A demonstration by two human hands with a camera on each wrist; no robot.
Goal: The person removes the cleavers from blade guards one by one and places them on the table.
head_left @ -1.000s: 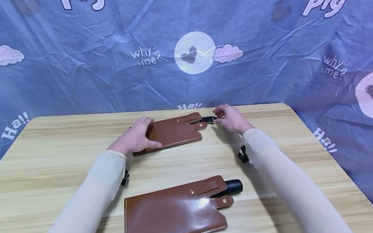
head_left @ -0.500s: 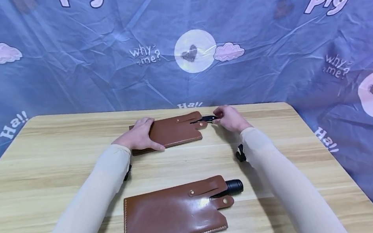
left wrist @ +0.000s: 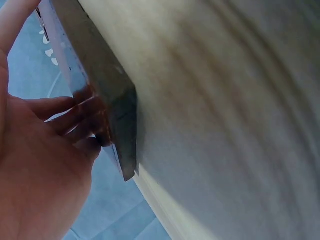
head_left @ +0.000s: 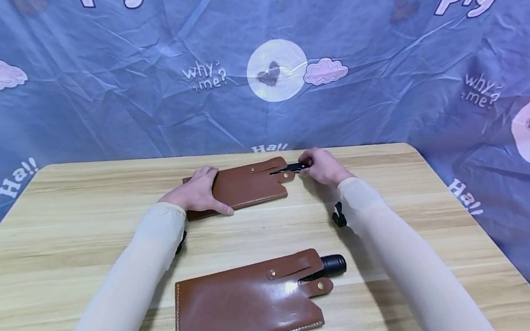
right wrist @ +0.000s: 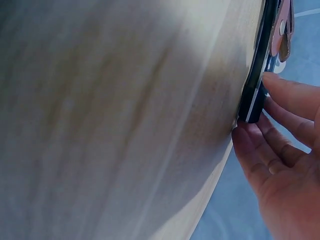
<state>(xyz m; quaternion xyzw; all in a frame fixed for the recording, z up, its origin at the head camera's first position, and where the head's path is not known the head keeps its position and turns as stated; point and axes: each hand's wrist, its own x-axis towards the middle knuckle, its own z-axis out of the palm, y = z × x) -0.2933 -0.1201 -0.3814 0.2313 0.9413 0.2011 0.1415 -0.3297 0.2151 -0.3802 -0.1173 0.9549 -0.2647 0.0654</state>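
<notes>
Far leather sheath (head_left: pixel 242 186) flat on desk (head_left: pixel 77 237), far-centre, long axis left-right, open end right. Black knife handle (head_left: pixel 292 168) juts from that right end. Right hand (head_left: pixel 323 167) nearer handle: grip pinches handle tip, fingers (right wrist: pixel 295 97) curled round it. Left hand (head_left: pixel 197 191) lies on sheath's left end, fingers straight, pressing it down. Second leather sheath (head_left: pixel 249 306) with black handle (head_left: pixel 332 265) lies near side, well apart, same orientation. Nothing between hands and handle. Blue printed cloth (head_left: pixel 382 58) behind desk.
</notes>
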